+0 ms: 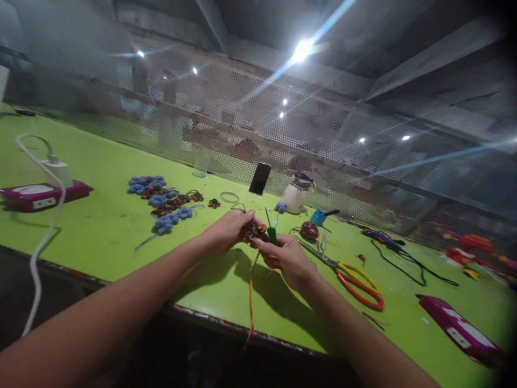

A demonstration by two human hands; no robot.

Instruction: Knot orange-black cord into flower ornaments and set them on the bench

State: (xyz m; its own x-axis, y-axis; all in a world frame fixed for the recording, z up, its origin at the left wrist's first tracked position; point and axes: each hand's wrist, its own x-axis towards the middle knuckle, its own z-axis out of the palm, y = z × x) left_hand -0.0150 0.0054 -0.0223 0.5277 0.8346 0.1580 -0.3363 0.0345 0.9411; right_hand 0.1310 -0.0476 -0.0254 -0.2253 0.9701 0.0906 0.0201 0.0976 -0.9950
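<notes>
pinching the multicolored yarn piece (pixel 258 233) at frame center, the left hand (pixel 234 229) holds its left side. the right hand (pixel 288 257) touches its right side, gripping a green-handled tool (pixel 272 235), shaft toward frame top.

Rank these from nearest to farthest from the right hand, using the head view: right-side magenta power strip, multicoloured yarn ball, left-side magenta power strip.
1. Multicoloured yarn ball: just beyond the right hand.
2. Right-side magenta power strip: well to the right.
3. Left-side magenta power strip: at the far left.
</notes>
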